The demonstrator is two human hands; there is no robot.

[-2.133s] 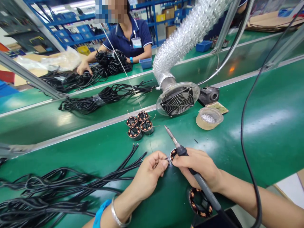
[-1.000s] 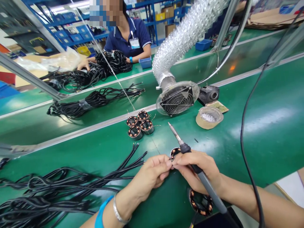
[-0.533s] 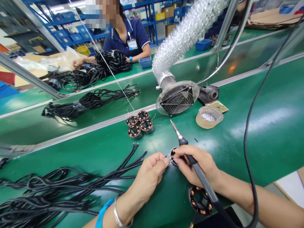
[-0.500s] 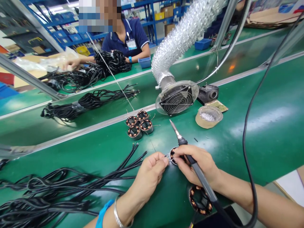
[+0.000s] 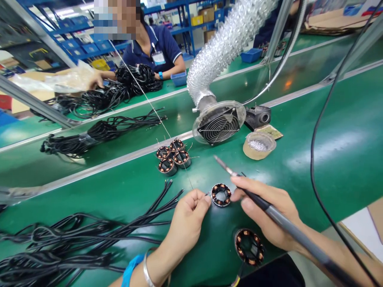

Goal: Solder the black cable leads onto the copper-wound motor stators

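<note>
My left hand [image 5: 191,215] is closed in a pinch at the left edge of a small motor stator [image 5: 221,195] with copper windings. A thin solder wire [image 5: 164,126] runs down from above into its fingers, and a short dark lead end shows at the fingertips. My right hand [image 5: 269,211] grips a soldering iron [image 5: 263,204], whose tip points up and left above the stator. Its fingertips are just right of the stator. Another stator [image 5: 249,247], with coloured leads, lies nearer to me at the table edge.
Several stators [image 5: 174,157] stand grouped behind my hands. Black cables [image 5: 74,239] cover the left side. A fume extractor [image 5: 221,122] with a silver duct hangs ahead, beside a tub of solder bits [image 5: 259,146] and an iron holder [image 5: 261,116]. Across the bench, a co-worker [image 5: 155,52] handles cables.
My right hand has let go of the small stator and drawn back to the right, tilting the soldering iron lower. My left hand stays pinched beside the stator. The view has shifted slightly.
</note>
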